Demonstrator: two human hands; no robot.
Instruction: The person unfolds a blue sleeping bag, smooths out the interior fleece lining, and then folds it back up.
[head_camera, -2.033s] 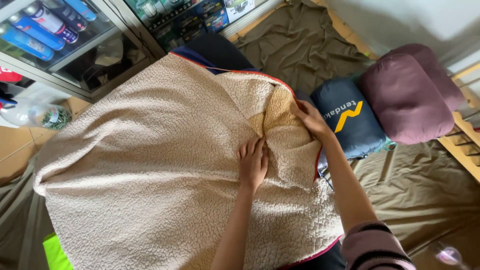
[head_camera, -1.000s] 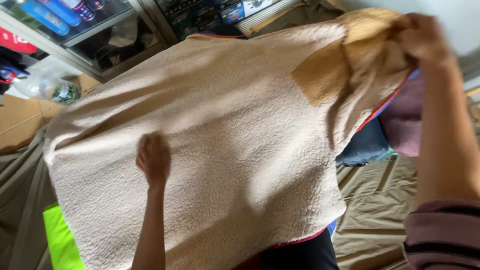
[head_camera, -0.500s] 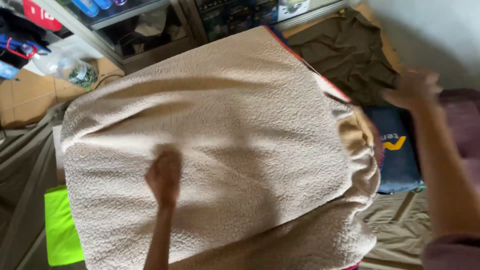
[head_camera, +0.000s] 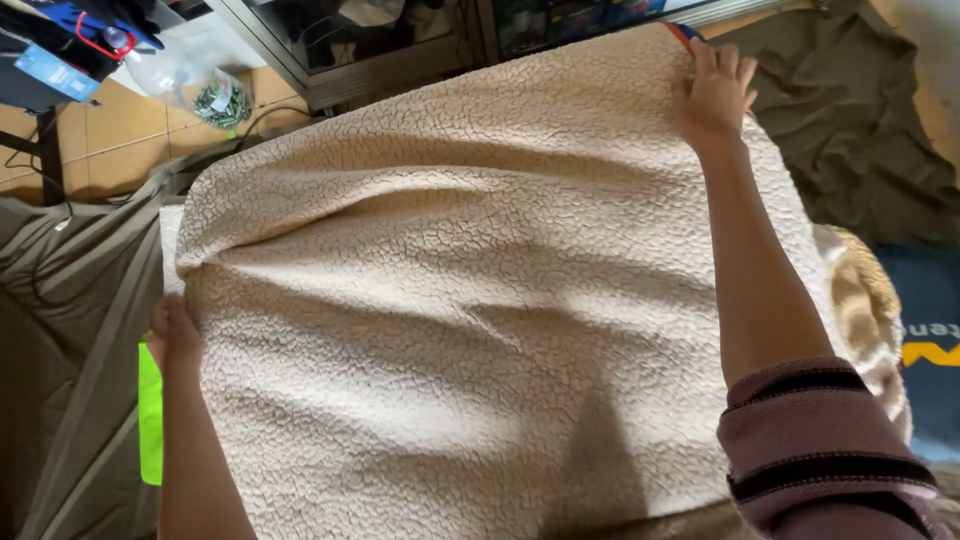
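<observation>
Both hands are working at opposite edges of a big cream fleece blanket (head_camera: 480, 300) that is lying spread out and is filling most of the view. At the left edge, the left hand (head_camera: 172, 332) is sitting partly under the blanket's side; the fingers are hidden by the fleece, so I cannot tell if they are clenching it or only touching it. At the far right corner, the right hand (head_camera: 712, 92) is lying on the fleece with its fingers stretched out and pressing flat, not clenched around anything. A thin red and blue trim (head_camera: 682, 36) is showing at that corner, just beside the fingertips. The right forearm is crossing over the blanket, and a purple sleeve with dark stripes (head_camera: 820, 450) is covering the arm near the bottom right.

The blanket is lying on an olive green sheet (head_camera: 70, 300), which is showing at the left and again, crumpled, at the upper right. A bright green strip (head_camera: 150, 415) is peeking out just beside the left wrist. At the right side, a dark blue bag with an orange mark (head_camera: 930, 340) is lying next to a folded-over part of the blanket. Beyond the blanket a glass-fronted cabinet (head_camera: 350, 40) is standing on a tiled floor (head_camera: 90, 140), and a clear plastic bottle with green bits inside (head_camera: 205, 88) is lying near it.
</observation>
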